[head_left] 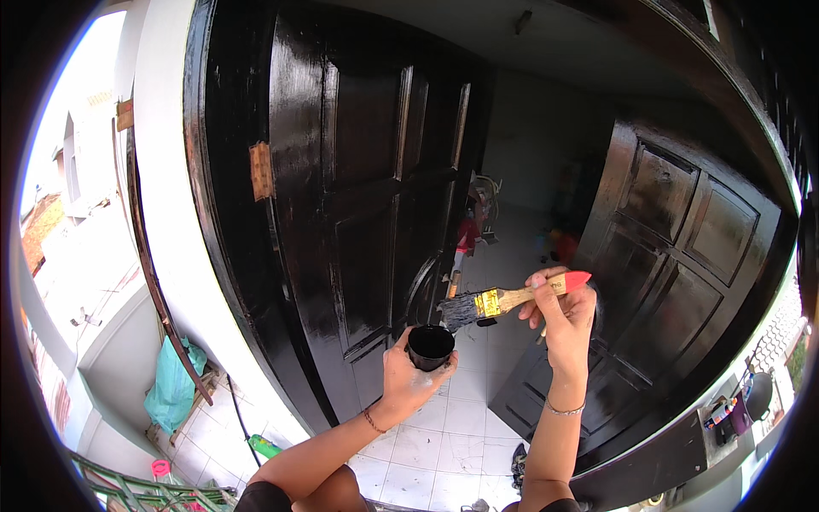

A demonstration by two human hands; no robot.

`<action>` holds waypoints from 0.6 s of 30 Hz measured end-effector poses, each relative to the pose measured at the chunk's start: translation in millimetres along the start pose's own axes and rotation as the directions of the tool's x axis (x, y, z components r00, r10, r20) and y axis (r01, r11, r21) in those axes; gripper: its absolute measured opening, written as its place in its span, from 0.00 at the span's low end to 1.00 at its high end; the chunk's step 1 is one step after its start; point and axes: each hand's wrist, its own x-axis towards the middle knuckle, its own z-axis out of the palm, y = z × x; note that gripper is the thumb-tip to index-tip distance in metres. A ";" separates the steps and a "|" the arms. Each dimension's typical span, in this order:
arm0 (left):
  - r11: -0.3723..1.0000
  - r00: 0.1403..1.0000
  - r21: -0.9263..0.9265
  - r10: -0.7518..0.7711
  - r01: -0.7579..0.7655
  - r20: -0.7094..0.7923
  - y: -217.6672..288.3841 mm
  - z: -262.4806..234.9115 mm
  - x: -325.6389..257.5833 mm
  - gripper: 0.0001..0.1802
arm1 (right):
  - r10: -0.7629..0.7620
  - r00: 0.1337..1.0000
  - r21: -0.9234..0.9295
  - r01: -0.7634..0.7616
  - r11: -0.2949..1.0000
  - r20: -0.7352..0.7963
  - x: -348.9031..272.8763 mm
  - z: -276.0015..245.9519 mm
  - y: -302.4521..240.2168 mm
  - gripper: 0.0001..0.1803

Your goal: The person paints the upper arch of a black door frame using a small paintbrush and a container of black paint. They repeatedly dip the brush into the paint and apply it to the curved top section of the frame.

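Observation:
My left hand (408,380) is wrapped round a small cup of black paint (431,345), its dark mouth tipped up toward me. In my right hand (563,320) is a paintbrush (513,298) with a wooden handle, a red end and a yellow band. Its bristles are coated black and hang just above the far rim of the cup, on its right side. Behind both hands, to the left, stands a panelled door (367,196) with a glossy black surface. Another dark panelled door (674,230) stands to the right of my right hand.
White floor tiles (444,444) lie below my arms, between the doors. A bare wood patch (261,171) shows on the left frame. At lower left are a teal bag (175,384) and a green bottle (264,445). Assorted items sit on a ledge (717,431) at right.

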 end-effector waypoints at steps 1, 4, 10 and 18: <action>1.000 1.000 -0.014 0.010 -0.010 0.004 -1.8 -0.7 -2.4 0.22 | -0.007 0.998 -0.042 0.010 0.999 0.068 -4.4 -3.6 1.0 0.08; 0.999 1.000 -0.037 -0.013 0.013 0.016 -2.3 -3.6 -5.6 0.22 | -0.029 0.991 -0.150 0.049 0.987 0.129 -7.0 -4.6 -1.9 0.10; 0.991 0.993 -0.072 -0.109 0.112 0.054 3.4 -8.1 -11.8 0.24 | -0.045 0.973 -0.131 0.076 0.988 0.226 -8.7 3.3 0.4 0.10; 0.989 0.994 -0.092 -0.113 0.113 0.005 0.3 -8.2 -9.7 0.23 | 0.028 0.898 -0.194 0.064 0.979 0.438 -8.8 0.2 5.8 0.08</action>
